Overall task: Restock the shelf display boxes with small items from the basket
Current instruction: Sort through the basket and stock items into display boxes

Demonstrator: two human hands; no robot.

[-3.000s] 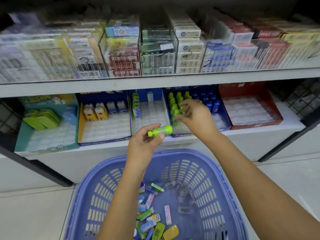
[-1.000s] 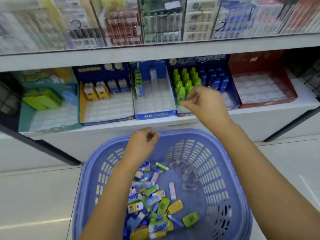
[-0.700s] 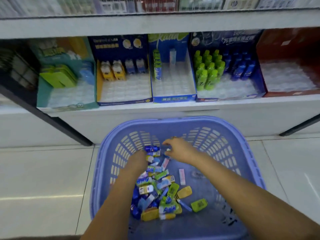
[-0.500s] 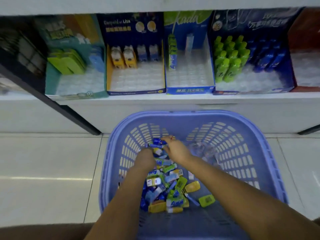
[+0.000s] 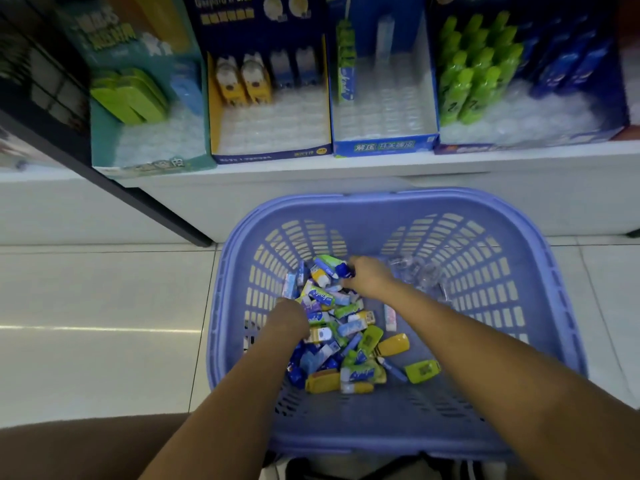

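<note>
— Where are our hands?
— Both are down in the basket (image 5: 568, 306). Our right hand (image 5: 369, 280) reaches to the far end of the pile of small items (image 5: 346, 341), fingers curled onto a dark-blue item (image 5: 344, 270); it looks like a pinch between thumb and fingertips. Our left hand (image 5: 291, 318) is sunk into the near-left side of the pile, and we cannot tell how its fingers lie (the back of the hand hides them).
— So which step is this?
— Picking, we judge: choosing the next piece to carry up. Nothing is lifted clear, and the dark-blue item touches its neighbours on top of the heap.
— Where does it belong?
— Most likely in the bottle box (image 5: 519, 147) on the shelf (image 5: 346, 181), where blue bottles (image 5: 571, 60) stand beside green bottles (image 5: 474, 81), with bare clear sockets in front. The colour matches, though the item is too small for us to be sure.
— What does the next move ask of us?
— A clean lift straight up so we drag nothing along, then a reach over the basket's far rim, and the piece set upright in a free socket before the blue row. The teal box (image 5: 149, 164), the navy box (image 5: 270, 155) and the mid-blue box (image 5: 384, 147) show bare trays too, and the heap is large, so we reckon the restocking has a long way to go
</note>
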